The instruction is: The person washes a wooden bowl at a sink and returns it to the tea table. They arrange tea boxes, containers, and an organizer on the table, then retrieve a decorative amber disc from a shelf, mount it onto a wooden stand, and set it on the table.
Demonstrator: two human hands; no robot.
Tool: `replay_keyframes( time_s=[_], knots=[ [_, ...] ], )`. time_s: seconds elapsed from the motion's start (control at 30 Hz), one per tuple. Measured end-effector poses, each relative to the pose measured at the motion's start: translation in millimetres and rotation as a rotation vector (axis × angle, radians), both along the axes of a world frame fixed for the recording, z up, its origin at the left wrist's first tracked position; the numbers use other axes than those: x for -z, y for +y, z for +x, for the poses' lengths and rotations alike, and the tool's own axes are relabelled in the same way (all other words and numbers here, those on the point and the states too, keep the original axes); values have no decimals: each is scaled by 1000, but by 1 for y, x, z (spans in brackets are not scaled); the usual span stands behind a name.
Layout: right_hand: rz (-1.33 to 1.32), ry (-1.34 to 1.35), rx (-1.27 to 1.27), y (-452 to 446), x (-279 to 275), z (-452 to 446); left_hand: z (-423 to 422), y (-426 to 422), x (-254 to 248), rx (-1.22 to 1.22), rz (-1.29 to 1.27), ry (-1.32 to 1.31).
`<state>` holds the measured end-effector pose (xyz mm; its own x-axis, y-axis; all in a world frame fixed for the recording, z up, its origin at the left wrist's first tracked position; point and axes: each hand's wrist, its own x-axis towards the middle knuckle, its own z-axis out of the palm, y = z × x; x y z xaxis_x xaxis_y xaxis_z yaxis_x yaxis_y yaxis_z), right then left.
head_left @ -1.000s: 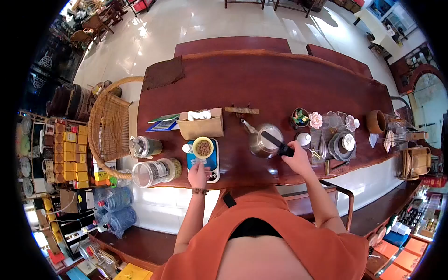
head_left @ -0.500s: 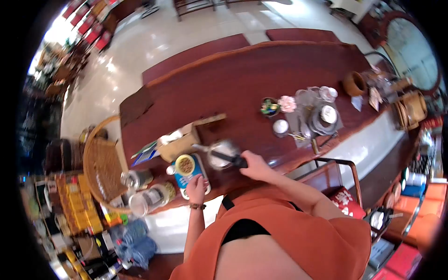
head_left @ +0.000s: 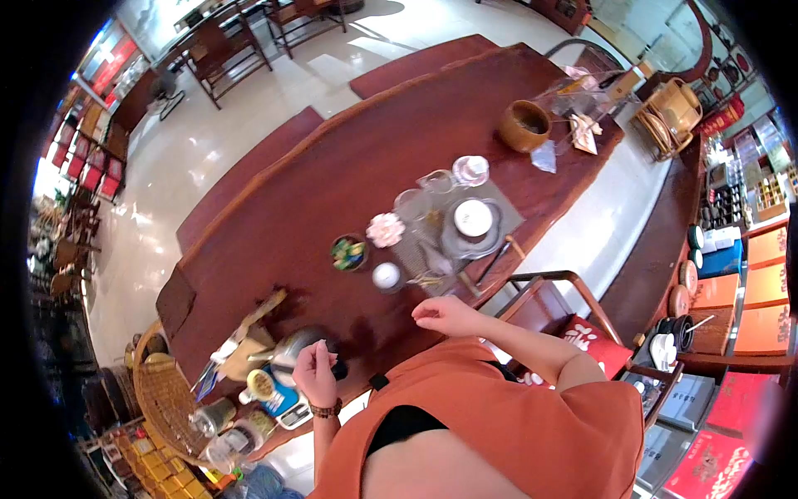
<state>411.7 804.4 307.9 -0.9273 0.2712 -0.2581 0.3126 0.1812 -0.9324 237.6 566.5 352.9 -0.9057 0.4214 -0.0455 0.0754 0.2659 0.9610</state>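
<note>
My left hand (head_left: 315, 376), with a beaded bracelet at its wrist, is raised in front of the steel kettle (head_left: 288, 351). Its fingers are pinched together, and anything between them is too small to make out. The kettle's black handle is partly behind this hand. Just left of it, a yellow-rimmed bowl (head_left: 260, 383) stands on a blue and white scale (head_left: 285, 401). My right hand (head_left: 447, 316) hovers empty at the table's front edge, fingers loosely bent and apart, below the grey mat (head_left: 416, 251) and the white lidded cup (head_left: 386, 276).
Jars (head_left: 224, 449) stand at the left end of the table (head_left: 332, 175). A potted plant (head_left: 348, 252), a pink flower (head_left: 386, 230), a tea set (head_left: 473, 218) and a wooden bowl (head_left: 524, 126) are farther along. A chair with a red cushion (head_left: 594, 347) is at the right.
The view has swung toward the table's right side. My right hand has let go of the kettle handle and moved right. My left hand has come away from the scale, toward the kettle.
</note>
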Motion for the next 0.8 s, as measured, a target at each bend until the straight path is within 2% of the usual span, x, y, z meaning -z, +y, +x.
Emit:
replay_keyframes(
  time_s=[0.03,0.1,0.17,0.23,0.3,0.33,0.47,0.6,0.7,0.77,0.8],
  knots=[
    [34,75,58,26,2,13,10,26,4,14,1,-18],
    [-211,35,325,81,6,39,29,75,12,91,-75,-69],
    [-60,-25,542,141,7,62,50,118,26,134,-150,-197],
    [115,-65,708,198,31,84,74,159,37,138,-65,-393],
    [381,-93,708,241,33,97,93,195,33,188,-85,-424],
    [421,-87,681,255,35,101,98,209,32,202,-92,-440],
    [299,-20,513,273,34,83,96,244,32,395,-259,-160],
    [200,27,372,258,34,55,92,268,69,353,-252,-264],
    [350,70,354,252,45,44,94,290,87,323,-218,-374],
    [332,10,331,250,45,39,94,310,93,306,-231,-412],
    [360,15,311,251,45,38,94,316,98,337,-270,-314]
  ],
)
